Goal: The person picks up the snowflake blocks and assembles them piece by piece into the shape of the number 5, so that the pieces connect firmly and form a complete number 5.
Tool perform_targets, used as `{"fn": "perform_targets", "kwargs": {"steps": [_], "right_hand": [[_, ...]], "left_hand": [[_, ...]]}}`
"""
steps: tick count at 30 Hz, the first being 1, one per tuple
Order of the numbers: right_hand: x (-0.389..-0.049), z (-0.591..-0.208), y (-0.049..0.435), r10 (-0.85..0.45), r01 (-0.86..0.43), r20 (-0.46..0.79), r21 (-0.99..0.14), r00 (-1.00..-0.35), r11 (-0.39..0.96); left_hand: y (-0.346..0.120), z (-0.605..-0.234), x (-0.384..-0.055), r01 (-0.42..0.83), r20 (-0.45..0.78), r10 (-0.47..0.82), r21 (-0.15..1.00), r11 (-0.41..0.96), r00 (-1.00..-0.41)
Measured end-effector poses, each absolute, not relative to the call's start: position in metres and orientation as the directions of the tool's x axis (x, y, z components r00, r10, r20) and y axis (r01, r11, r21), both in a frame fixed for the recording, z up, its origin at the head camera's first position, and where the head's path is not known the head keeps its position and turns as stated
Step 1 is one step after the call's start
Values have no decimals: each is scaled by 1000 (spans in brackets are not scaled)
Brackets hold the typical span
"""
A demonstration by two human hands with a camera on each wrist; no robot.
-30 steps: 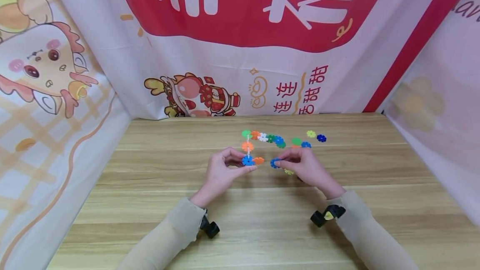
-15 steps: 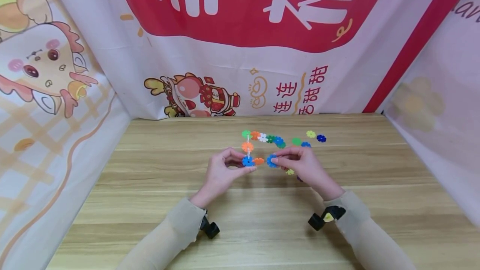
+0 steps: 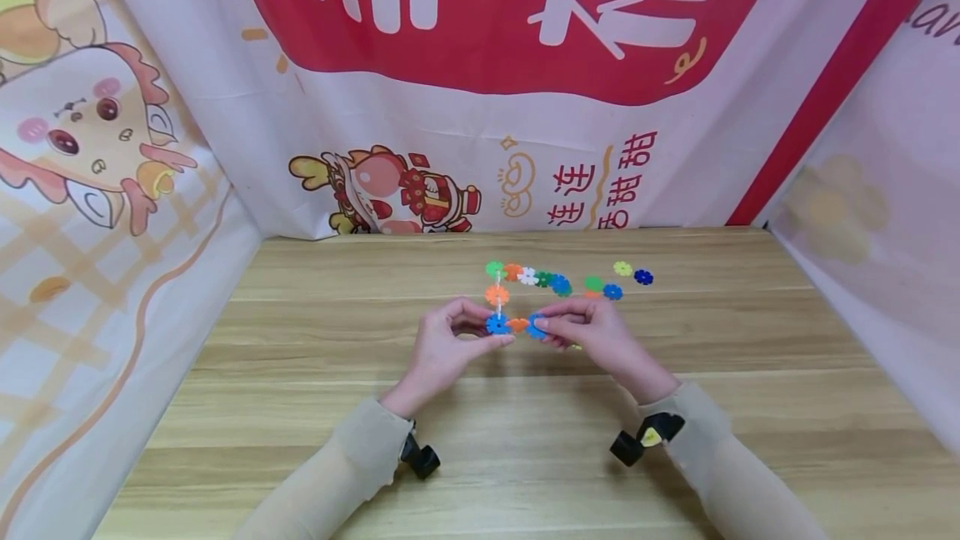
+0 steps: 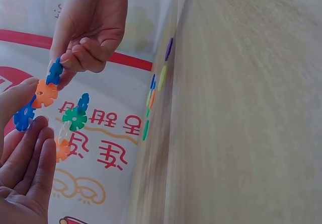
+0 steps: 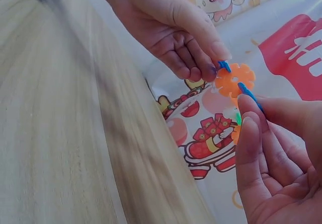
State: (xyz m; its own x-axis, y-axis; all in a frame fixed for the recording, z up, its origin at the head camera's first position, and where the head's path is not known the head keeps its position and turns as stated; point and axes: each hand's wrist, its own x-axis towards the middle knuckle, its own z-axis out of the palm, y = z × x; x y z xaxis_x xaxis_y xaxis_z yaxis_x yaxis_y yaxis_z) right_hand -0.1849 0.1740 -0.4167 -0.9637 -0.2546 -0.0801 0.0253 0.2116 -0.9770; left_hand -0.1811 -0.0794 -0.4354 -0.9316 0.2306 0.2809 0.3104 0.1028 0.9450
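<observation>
My left hand (image 3: 452, 342) pinches a blue snowflake disc (image 3: 498, 324) at the near corner of a chain of slotted plastic discs. An orange disc (image 3: 518, 326) is joined to its right side. Between thumb and fingers, my right hand (image 3: 600, 338) holds another blue disc (image 4: 54, 71), its edge right at the orange disc's rim in both wrist views. From the left hand's corner the chain runs back through an orange disc (image 3: 497, 295) to a light green one (image 3: 495, 269). There it turns right through orange, white (image 3: 528, 275) and dark green discs to a blue disc (image 3: 560, 282).
Loose discs lie on the wooden table (image 3: 315, 298) behind and right of the right hand: yellow (image 3: 622, 268), dark blue (image 3: 642, 277), green (image 3: 594, 282) and blue (image 3: 612, 292). The right hand partly hides a yellow one. Printed cloth (image 3: 420, 107) encloses the back and sides.
My right hand has moved left with its blue disc, closing the gap to the orange disc. The disc has turned slightly; my left hand has stayed almost still.
</observation>
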Motion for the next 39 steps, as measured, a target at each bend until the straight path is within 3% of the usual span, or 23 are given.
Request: {"fn": "perform_targets", "kwargs": {"steps": [39], "right_hand": [[-184,-419,163,-225,90,-122,-985,-967,146]], "left_hand": [[-78,-433,-183,281,253,213,953,114,-944]]}}
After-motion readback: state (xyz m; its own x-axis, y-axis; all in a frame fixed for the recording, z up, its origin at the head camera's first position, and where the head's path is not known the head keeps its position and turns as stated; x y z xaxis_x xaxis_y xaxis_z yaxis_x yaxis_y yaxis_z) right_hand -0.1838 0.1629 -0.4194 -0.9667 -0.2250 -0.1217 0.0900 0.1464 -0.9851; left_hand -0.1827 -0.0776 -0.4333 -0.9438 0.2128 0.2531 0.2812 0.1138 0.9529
